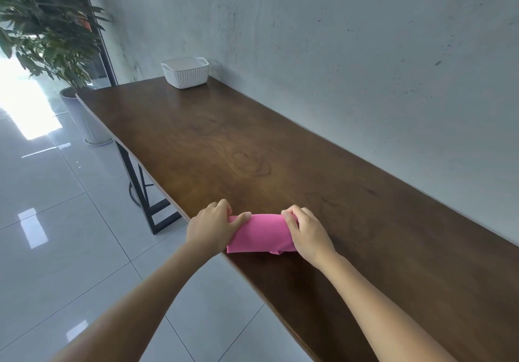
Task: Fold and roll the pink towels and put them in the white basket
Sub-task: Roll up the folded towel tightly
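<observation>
A pink towel (262, 234), folded into a thick rolled band, lies at the near edge of the brown wooden table (252, 142). My left hand (212, 226) grips its left end, thumb laid on top of the cloth. My right hand (306, 229) grips its right end with curled fingers. A loose corner of cloth sticks out at the towel's lower right. The white basket (186, 73) stands far off at the table's back end by the wall; its inside is hidden from this angle.
A grey concrete wall (365, 52) runs along the table's right side. A potted plant (47, 24) in a white pot stands past the table's far left corner. Glossy tiled floor (70, 221) lies to the left, with black table legs beneath.
</observation>
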{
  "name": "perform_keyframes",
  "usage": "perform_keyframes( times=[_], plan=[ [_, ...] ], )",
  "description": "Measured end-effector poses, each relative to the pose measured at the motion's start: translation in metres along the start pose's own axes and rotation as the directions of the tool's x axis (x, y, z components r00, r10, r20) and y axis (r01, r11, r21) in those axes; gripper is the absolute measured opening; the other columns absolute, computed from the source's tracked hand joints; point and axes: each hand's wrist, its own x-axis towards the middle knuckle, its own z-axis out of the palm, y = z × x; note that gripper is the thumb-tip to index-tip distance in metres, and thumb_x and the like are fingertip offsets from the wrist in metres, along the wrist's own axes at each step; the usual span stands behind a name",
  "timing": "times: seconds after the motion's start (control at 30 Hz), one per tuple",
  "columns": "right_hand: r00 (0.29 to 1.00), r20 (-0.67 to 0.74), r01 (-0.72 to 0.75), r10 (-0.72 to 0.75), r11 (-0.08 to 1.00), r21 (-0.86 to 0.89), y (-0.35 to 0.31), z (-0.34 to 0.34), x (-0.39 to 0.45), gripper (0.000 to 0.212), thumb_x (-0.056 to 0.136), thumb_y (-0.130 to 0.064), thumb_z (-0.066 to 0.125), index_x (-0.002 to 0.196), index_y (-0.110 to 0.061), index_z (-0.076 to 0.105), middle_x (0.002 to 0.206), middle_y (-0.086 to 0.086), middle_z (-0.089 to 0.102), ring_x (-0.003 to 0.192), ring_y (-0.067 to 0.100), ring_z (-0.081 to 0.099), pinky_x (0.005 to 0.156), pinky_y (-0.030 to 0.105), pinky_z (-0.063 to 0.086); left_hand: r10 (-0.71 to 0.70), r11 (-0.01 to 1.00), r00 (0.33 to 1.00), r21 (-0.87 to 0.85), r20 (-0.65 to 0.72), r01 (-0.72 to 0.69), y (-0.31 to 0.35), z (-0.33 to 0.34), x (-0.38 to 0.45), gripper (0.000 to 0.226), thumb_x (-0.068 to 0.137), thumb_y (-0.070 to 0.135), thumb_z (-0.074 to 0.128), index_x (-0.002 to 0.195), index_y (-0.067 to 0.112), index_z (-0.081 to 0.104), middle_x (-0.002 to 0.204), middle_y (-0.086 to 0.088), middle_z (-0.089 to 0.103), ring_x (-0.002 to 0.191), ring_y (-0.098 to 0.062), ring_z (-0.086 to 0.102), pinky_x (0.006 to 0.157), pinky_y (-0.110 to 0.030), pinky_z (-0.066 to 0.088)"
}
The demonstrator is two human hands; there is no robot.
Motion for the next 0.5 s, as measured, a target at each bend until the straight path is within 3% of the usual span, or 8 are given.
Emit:
perform_keyframes(
  times=[0.07,0.13,0.27,0.4,0.5],
  plan=[
    [0.996,0.05,-0.074,0.073,0.997,0.023,-0.003,-0.001,0.01,0.041,0.105,-0.058,0.032,0.104,-0.027,0.059,0.107,-0.007,0.056,0.096,0.013,0.057,0.069,0.027,0.044,0.139,0.988,0.962,-0.027,-0.237,-0.15,0.001,0.004,-0.004,0.04,0.094,0.064,0.053,0.103,0.026,0.061,0.102,0.012,0.064,0.097,-0.016,0.061,0.083,-0.035,0.048],
    [0.988,0.091,-0.134,0.128,0.989,0.068,-0.005,-0.003,0.019,0.041,0.104,-0.057,0.035,0.091,-0.026,0.057,0.097,-0.004,0.059,0.088,0.013,0.057,0.065,0.028,0.041,0.308,0.942,0.89,-0.021,-0.335,-0.334,0.004,0.005,-0.006,0.028,0.095,0.051,0.06,0.105,0.026,0.065,0.105,0.013,0.067,0.101,-0.015,0.06,0.087,-0.032,0.044],
    [0.965,0.144,-0.241,0.22,0.959,0.149,-0.01,-0.004,0.036,0.046,0.102,-0.054,0.042,0.071,-0.021,0.042,0.073,-0.004,0.05,0.068,0.015,0.047,0.062,0.032,0.036,0.512,0.854,0.835,0.011,-0.203,-0.521,0.021,0.012,-0.011,0.038,0.094,0.051,0.06,0.121,0.025,0.066,0.12,0.01,0.067,0.114,-0.014,0.057,0.095,-0.03,0.042],
    [0.931,0.182,-0.346,0.315,0.922,0.175,-0.012,-0.007,0.044,0.049,0.1,-0.062,0.04,0.075,-0.02,0.049,0.08,-0.002,0.057,0.074,0.017,0.054,0.065,0.032,0.041,0.497,0.867,0.861,0.015,-0.105,-0.499,0.035,0.032,-0.012,0.066,0.091,0.062,0.06,0.141,0.019,0.056,0.145,0.005,0.056,0.135,-0.016,0.047,0.114,-0.033,0.034],
    [0.901,0.228,-0.422,0.368,0.865,0.272,-0.004,-0.007,0.048,0.068,0.098,-0.072,0.029,0.098,-0.013,0.062,0.098,0.002,0.066,0.092,0.019,0.062,0.087,0.037,0.052,0.488,0.873,0.865,0.052,-0.115,-0.485,0.036,0.039,-0.006,0.078,0.087,0.071,0.057,0.144,0.018,0.053,0.147,0.002,0.054,0.136,-0.019,0.048,0.118,-0.037,0.033]
  ],
)
